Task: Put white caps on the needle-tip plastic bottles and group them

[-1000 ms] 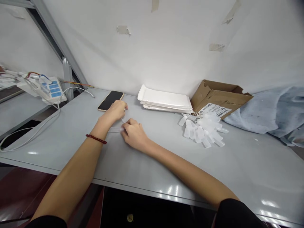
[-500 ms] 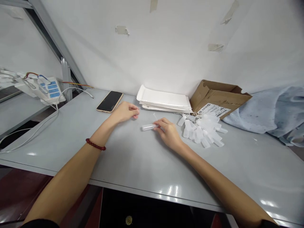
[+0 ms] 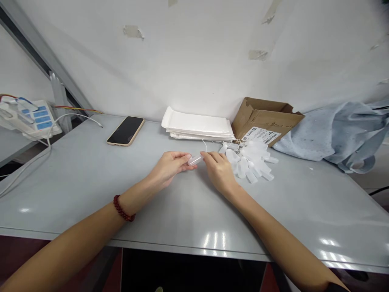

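A small clear plastic tube [image 3: 196,160] with a thin white string spans the gap between my hands, above the grey table. My left hand [image 3: 174,165] pinches its left end between thumb and fingers. At the other end, my right hand [image 3: 217,168] is closed on the tube near the string, its fingertips partly hidden. Just right of that hand lies a pile of translucent white plastic pieces with strings [image 3: 253,160]. A stack of white padded envelopes [image 3: 199,123] rests behind my hands.
A phone [image 3: 126,130] lies at the left. At the back right stand an open cardboard box [image 3: 267,119] and a bluish-grey cloth [image 3: 328,134]. A power strip [image 3: 39,117] and a white cable [image 3: 48,142] are at the far left. The table's front edge [image 3: 188,249] runs below my arms.
My left hand has moved right and taken hold of the tube's left end. The right hand still grips the other end. The whole view has shifted somewhat.
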### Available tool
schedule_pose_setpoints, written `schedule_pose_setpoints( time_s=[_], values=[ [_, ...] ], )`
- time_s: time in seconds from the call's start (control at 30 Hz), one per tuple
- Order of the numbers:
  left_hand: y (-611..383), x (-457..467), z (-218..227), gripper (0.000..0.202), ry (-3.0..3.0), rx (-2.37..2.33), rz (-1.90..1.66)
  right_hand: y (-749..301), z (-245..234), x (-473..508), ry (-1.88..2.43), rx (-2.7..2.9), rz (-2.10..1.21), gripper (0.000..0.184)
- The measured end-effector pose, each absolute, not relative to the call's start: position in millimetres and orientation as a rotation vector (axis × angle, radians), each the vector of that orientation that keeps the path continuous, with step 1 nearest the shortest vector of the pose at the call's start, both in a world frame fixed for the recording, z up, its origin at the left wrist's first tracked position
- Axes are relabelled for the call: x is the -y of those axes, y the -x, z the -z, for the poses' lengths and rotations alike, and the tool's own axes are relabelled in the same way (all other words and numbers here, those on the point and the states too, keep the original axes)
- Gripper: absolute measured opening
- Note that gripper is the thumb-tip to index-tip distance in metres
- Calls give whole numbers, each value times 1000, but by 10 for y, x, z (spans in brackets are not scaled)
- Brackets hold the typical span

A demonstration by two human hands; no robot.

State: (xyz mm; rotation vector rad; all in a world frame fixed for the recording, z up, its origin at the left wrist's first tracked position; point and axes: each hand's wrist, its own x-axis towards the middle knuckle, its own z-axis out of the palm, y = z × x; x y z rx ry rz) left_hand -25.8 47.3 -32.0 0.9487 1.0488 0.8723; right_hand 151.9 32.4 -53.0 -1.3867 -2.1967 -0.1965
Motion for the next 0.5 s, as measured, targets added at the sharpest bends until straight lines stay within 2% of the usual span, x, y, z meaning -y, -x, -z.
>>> schedule_pose_setpoints(
  time_s=[0.13, 0.33, 0.5],
  values=[
    [229, -459, 329, 15, -924, -1007, -882, -1540, 509, -323, 1387, 2171, 224, 44],
    [165, -406, 330, 13, -882, -966, -913, -1498, 533, -311, 1290, 2038, 144, 39],
    [126, -372, 344, 12, -874, -889, -945, -1449, 520, -264, 1232, 1993, 72, 44]
  ],
)
